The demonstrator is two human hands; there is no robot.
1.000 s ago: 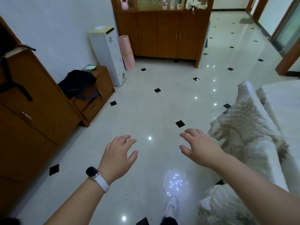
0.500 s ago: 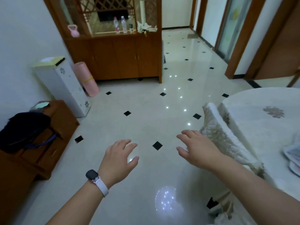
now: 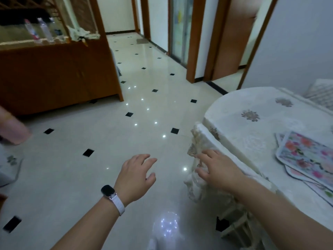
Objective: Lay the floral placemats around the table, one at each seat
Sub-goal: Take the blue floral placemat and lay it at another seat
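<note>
A stack of floral placemats [image 3: 306, 157] lies on the round table [image 3: 252, 107] at the right, which wears a white embroidered cloth. A chair with a white quilted cover [image 3: 196, 154] stands against the table's near edge. My right hand [image 3: 219, 169] hovers in front of that chair back with fingers spread, holding nothing; whether it touches the cover is unclear. My left hand [image 3: 137, 174], a watch on its wrist, floats over the floor with relaxed fingers, empty. Both hands are well left of the placemats.
A wooden cabinet [image 3: 59, 74] with bottles on top stands at the back left. A pink roll [image 3: 12, 129] and a white box [image 3: 9, 165] sit at the left edge. Glossy tiled floor [image 3: 108, 141] stretches ahead toward a hallway with wooden door frames [image 3: 196, 38].
The view has swung to the right, bringing the table and the placemats into sight. My right hand now lies in front of the chair back; both hands stay empty.
</note>
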